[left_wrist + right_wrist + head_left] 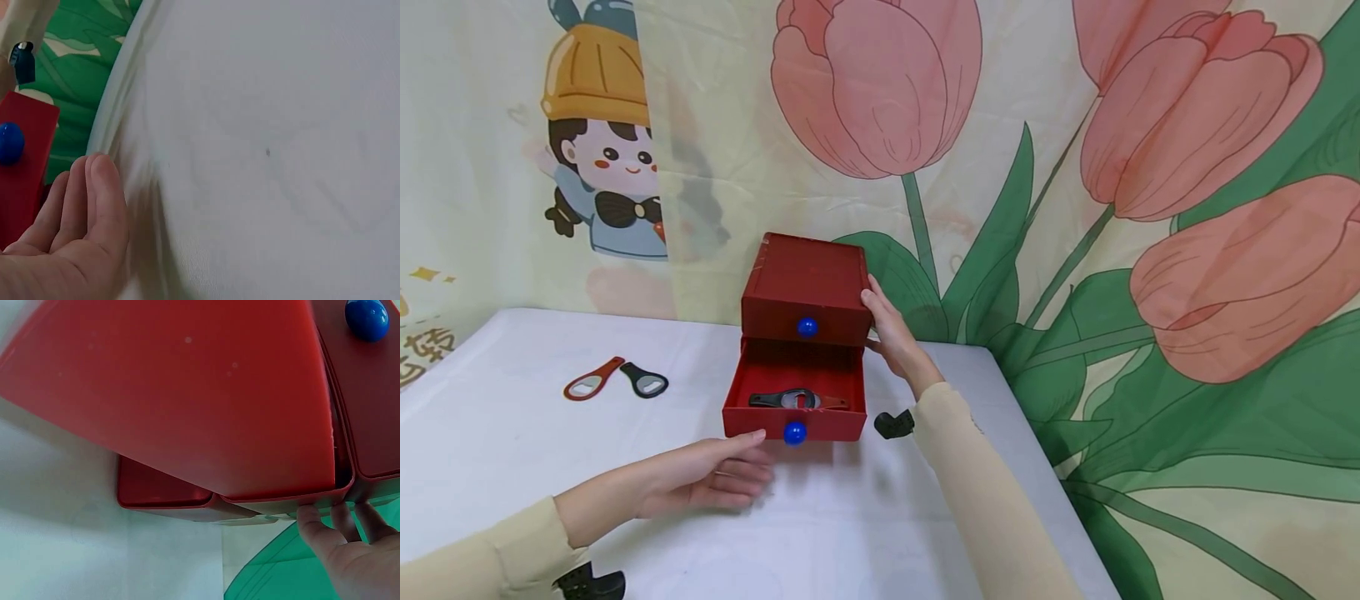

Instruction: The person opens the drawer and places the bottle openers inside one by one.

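Observation:
A red drawer box (808,271) stands near the back of the table with an upper drawer closed. Below it, a red drawer (795,422) with a blue knob (794,433) is pulled out. Inside lie a black bottle opener (767,400) and a red-brown one (835,403), overlapping. My right hand (895,337) rests on the box's right side, fingertips along its edge in the right wrist view. My left hand (707,479) is at the pulled-out drawer's front left corner, fingers extended, thumb tip overlapping the corner in the head view. It holds nothing.
On the white table (512,467), left of the box, lie a red bottle opener (597,377) and a black bottle opener (643,380), handle ends close together. A flower-printed curtain (1030,50) hangs behind and to the right. Black devices are worn on both wrists.

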Tool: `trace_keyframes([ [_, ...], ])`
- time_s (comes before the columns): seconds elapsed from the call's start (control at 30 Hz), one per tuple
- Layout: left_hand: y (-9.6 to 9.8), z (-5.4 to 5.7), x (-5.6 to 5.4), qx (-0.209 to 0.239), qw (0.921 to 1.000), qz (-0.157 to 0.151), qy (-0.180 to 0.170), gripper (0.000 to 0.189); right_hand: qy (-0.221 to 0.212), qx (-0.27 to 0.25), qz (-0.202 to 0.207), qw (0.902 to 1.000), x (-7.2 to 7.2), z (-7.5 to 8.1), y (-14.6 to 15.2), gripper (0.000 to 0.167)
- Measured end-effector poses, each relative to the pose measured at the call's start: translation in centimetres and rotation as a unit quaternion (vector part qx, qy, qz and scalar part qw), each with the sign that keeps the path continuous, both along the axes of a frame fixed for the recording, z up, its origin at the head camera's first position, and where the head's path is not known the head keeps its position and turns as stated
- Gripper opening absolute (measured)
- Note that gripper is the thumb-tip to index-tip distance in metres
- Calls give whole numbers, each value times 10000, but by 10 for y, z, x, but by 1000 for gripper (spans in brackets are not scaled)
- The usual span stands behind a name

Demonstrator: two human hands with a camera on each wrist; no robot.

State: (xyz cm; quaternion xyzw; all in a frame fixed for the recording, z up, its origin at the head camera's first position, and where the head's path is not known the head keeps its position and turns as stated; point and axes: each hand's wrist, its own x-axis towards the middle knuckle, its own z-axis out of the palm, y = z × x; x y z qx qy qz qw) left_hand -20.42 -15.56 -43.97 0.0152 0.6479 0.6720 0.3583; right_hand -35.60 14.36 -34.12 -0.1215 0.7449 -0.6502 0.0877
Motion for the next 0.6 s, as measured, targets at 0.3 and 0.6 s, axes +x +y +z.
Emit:
trace_keyframes([
  [0.3, 22, 3, 3, 788, 9959, 94, -442, 78, -43, -10, -3, 10000, 1, 0, -1, 70],
  [0.6, 35, 6, 3, 1302, 9886, 289, -698, 73, 5, 32, -14, 10000, 2, 1, -1, 69],
])
